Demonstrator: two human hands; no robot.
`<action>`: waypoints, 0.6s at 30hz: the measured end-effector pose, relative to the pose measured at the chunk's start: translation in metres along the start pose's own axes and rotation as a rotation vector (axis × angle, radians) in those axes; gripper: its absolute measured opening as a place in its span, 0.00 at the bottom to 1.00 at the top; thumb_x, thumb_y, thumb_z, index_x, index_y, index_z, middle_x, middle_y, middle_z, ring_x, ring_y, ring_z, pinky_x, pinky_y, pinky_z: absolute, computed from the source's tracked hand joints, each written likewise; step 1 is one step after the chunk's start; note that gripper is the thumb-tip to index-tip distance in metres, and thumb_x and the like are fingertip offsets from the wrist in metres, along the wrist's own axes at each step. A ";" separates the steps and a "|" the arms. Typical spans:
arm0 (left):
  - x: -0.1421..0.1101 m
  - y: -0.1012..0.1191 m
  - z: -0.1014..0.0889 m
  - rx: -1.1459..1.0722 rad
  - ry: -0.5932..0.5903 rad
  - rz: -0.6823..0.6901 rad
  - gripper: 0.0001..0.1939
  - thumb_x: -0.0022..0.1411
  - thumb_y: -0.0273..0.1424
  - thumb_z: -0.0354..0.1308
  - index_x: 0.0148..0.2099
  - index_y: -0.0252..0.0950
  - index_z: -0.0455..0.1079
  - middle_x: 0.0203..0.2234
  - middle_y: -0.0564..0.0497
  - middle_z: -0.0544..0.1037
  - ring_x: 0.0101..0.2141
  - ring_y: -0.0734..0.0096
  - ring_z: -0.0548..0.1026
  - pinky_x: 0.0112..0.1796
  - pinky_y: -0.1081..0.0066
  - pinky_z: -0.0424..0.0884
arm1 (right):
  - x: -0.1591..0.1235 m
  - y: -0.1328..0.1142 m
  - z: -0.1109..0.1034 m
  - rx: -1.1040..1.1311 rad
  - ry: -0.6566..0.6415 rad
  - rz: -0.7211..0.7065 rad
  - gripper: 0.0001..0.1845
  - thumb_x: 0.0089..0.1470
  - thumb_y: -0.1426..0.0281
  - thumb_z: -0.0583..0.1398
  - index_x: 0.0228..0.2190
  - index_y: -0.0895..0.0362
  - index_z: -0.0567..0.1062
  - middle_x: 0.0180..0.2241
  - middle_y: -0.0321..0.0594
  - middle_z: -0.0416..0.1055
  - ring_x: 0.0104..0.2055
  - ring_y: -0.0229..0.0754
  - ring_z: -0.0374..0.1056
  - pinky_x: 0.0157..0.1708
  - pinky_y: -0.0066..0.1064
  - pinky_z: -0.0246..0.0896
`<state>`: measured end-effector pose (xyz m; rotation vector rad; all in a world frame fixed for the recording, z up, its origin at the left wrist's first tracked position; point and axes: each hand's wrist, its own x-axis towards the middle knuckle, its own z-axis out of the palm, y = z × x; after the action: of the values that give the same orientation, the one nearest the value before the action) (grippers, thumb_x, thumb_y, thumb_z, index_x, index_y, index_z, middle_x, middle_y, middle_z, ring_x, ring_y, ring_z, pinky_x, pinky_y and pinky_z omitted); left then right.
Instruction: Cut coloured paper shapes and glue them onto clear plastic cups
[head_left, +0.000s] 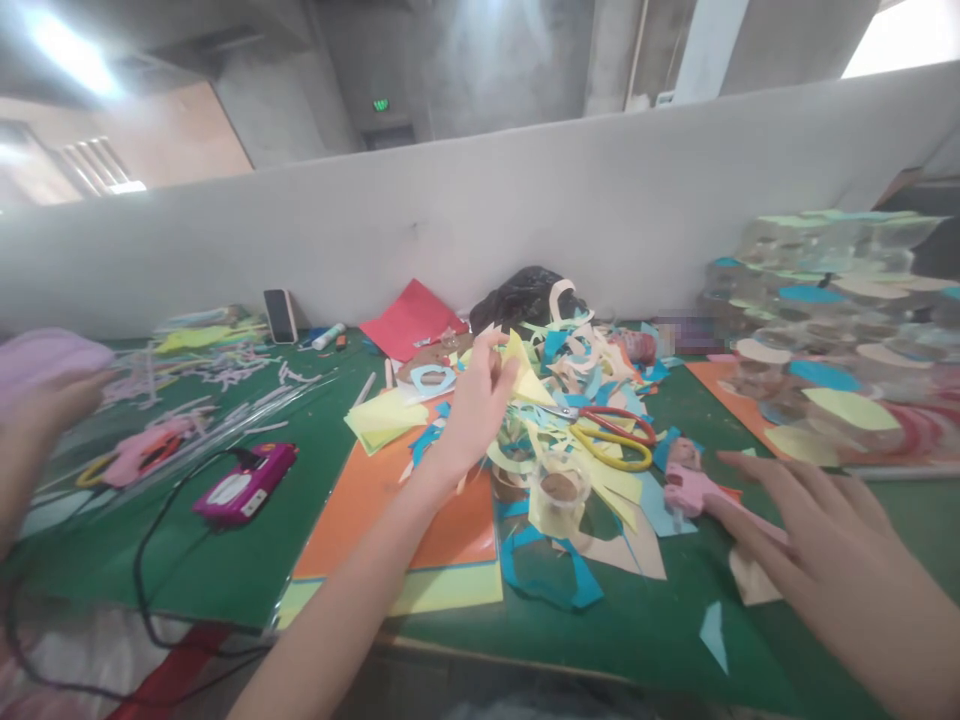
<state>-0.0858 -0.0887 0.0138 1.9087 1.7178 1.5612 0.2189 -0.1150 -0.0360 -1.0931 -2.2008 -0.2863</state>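
My left hand [474,405] reaches into a heap of cut paper scraps [577,380] on the green table [225,560]. Its fingers are pinched on a yellow paper scrap [527,378]. My right hand [832,550] lies low at the right, fingers stretched and spread, holding nothing. Its fingertips are at the handle of a pink glue gun [686,487]. Scissors with red and yellow handles [616,437] lie between the two hands. A small clear cup [559,492] stands just below the heap.
An orange sheet [371,500] lies under my left arm. A magenta device [244,485] with a black cable sits to the left. Another person's blurred hand [34,430] is at the far left. Clear cups with paper discs [825,330] crowd the right; a phone [280,315] leans on the grey partition.
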 end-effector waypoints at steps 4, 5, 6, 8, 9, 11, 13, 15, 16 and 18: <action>-0.004 0.035 -0.008 -0.172 -0.012 -0.005 0.12 0.67 0.38 0.53 0.51 0.44 0.59 0.19 0.60 0.52 0.20 0.75 0.55 0.22 0.72 0.54 | 0.038 -0.044 -0.025 0.101 0.065 -0.076 0.19 0.65 0.57 0.49 0.51 0.54 0.67 0.46 0.49 0.68 0.49 0.56 0.63 0.47 0.48 0.60; -0.007 0.044 -0.010 -0.205 -0.006 -0.008 0.13 0.66 0.38 0.54 0.50 0.44 0.59 0.19 0.61 0.53 0.19 0.76 0.55 0.21 0.72 0.53 | 0.049 -0.055 -0.028 0.100 0.105 -0.110 0.19 0.65 0.58 0.50 0.51 0.55 0.66 0.45 0.49 0.67 0.48 0.55 0.63 0.46 0.46 0.60; -0.010 0.052 -0.013 -0.234 0.008 -0.013 0.13 0.65 0.38 0.55 0.50 0.44 0.59 0.19 0.61 0.53 0.19 0.76 0.55 0.21 0.72 0.53 | 0.059 -0.065 -0.029 0.099 0.129 -0.143 0.20 0.65 0.57 0.50 0.51 0.56 0.65 0.45 0.49 0.67 0.47 0.54 0.62 0.46 0.45 0.60; -0.018 0.066 -0.018 -0.284 0.022 -0.023 0.13 0.65 0.39 0.56 0.49 0.45 0.59 0.19 0.61 0.53 0.18 0.77 0.55 0.19 0.72 0.52 | 0.077 -0.080 -0.027 0.141 0.118 -0.201 0.21 0.65 0.56 0.51 0.52 0.56 0.65 0.46 0.48 0.68 0.48 0.53 0.62 0.47 0.44 0.59; -0.023 0.071 -0.020 -0.303 0.017 -0.028 0.13 0.64 0.39 0.56 0.49 0.45 0.60 0.19 0.61 0.53 0.18 0.77 0.55 0.19 0.72 0.52 | 0.084 -0.085 -0.025 0.175 0.106 -0.217 0.20 0.65 0.56 0.51 0.51 0.56 0.66 0.45 0.47 0.68 0.48 0.52 0.63 0.47 0.44 0.59; -0.032 0.077 -0.025 -0.323 0.008 -0.035 0.13 0.64 0.40 0.57 0.48 0.46 0.60 0.18 0.61 0.54 0.17 0.77 0.55 0.19 0.73 0.52 | 0.092 -0.091 -0.022 0.244 0.076 -0.222 0.17 0.65 0.57 0.51 0.47 0.54 0.68 0.43 0.45 0.70 0.46 0.51 0.64 0.45 0.42 0.60; -0.040 0.079 -0.029 -0.333 0.000 -0.040 0.13 0.64 0.40 0.57 0.48 0.46 0.61 0.18 0.61 0.54 0.17 0.78 0.55 0.18 0.73 0.52 | 0.093 -0.093 -0.019 0.287 0.058 -0.226 0.13 0.66 0.60 0.52 0.45 0.54 0.70 0.41 0.43 0.71 0.44 0.48 0.64 0.42 0.40 0.60; -0.045 0.078 -0.030 -0.341 -0.015 -0.043 0.13 0.64 0.40 0.57 0.48 0.47 0.61 0.19 0.61 0.54 0.18 0.78 0.54 0.18 0.74 0.52 | 0.091 -0.094 -0.017 0.291 0.068 -0.282 0.11 0.66 0.63 0.52 0.44 0.54 0.71 0.39 0.42 0.72 0.42 0.46 0.65 0.42 0.39 0.60; -0.047 0.077 -0.030 -0.345 -0.025 -0.040 0.13 0.64 0.40 0.57 0.49 0.47 0.61 0.19 0.61 0.54 0.18 0.78 0.54 0.19 0.74 0.52 | 0.090 -0.094 -0.016 0.281 0.083 -0.324 0.10 0.66 0.65 0.53 0.43 0.54 0.72 0.39 0.42 0.73 0.42 0.46 0.65 0.43 0.40 0.60; -0.049 0.074 -0.030 -0.349 -0.042 -0.027 0.13 0.64 0.39 0.57 0.49 0.46 0.62 0.19 0.61 0.53 0.19 0.79 0.54 0.20 0.75 0.52 | 0.088 -0.095 -0.015 0.252 0.129 -0.389 0.07 0.65 0.68 0.55 0.40 0.55 0.73 0.38 0.42 0.73 0.42 0.46 0.65 0.45 0.42 0.60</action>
<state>-0.0504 -0.1683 0.0490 1.7240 1.3408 1.6669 0.1140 -0.1260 0.0399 -0.4940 -2.2473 -0.2301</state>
